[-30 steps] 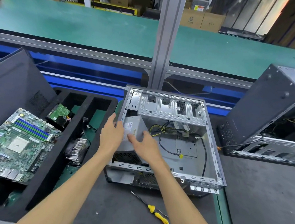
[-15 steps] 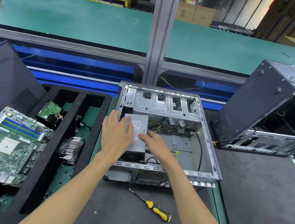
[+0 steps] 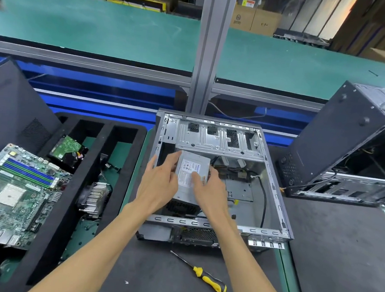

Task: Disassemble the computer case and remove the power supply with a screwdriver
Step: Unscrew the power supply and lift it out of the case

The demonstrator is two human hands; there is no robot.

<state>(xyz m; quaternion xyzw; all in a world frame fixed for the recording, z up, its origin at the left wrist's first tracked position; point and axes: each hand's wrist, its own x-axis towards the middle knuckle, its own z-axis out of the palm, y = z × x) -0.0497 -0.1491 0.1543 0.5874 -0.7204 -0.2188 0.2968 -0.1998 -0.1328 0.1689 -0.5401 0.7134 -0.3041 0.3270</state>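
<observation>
As seen from beside the bench, both hands are inside the opened case.

Computer case: lying on its side on the dark mat, open face up, rear panel toward the person.

Power supply: grey box with a white label, inside the case at its left near corner, tilted slightly.

Left hand: fingers fairly straight, laid along the left side of the power supply, thumb out over the case wall; fingers apart, not curled round anything.

Right hand: on the top and right edge of the power supply, thumb across the label, fingers over the far side; probably gripping it, though the fingertips are hidden.

Cables: black lead and yellow-black bundle inside the case, right of the power supply.

Screwdriver: yellow-black handle, lying on the mat just in front of the case, untouched.

Foam tray: left of the case, holding a motherboard, a heatsink and a drive.

Second case: right, tilted, well apart.
</observation>
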